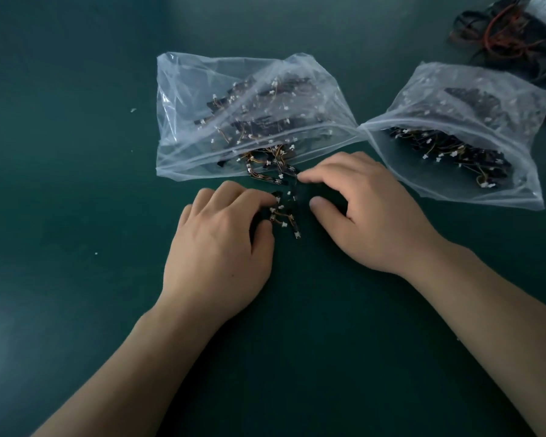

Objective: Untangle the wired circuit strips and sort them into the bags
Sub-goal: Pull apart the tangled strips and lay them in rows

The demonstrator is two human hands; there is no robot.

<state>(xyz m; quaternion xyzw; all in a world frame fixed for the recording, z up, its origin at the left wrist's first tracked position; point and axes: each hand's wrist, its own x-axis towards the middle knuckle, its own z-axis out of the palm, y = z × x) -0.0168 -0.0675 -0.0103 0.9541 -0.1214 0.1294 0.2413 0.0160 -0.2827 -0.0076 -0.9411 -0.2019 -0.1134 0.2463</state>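
Observation:
Two clear plastic bags lie on the dark green table, both holding black circuit strips with thin orange wires and white connectors. The left bag (183,134) has its mouth toward me, and a tangle of strips (270,171) spills out of it. A small clump of strips (286,216) lies between my hands. My left hand (221,244) pinches this clump with thumb and fingertips. My right hand (366,212) has its fingers curled, the fingertips touching a strip near the left bag's mouth, its thumb apart from the clump. The right bag (492,99) lies open beside my right hand.
A heap of black and red cables (514,36) lies at the far right corner of the table. Small white specks (133,110) dot the table on the left.

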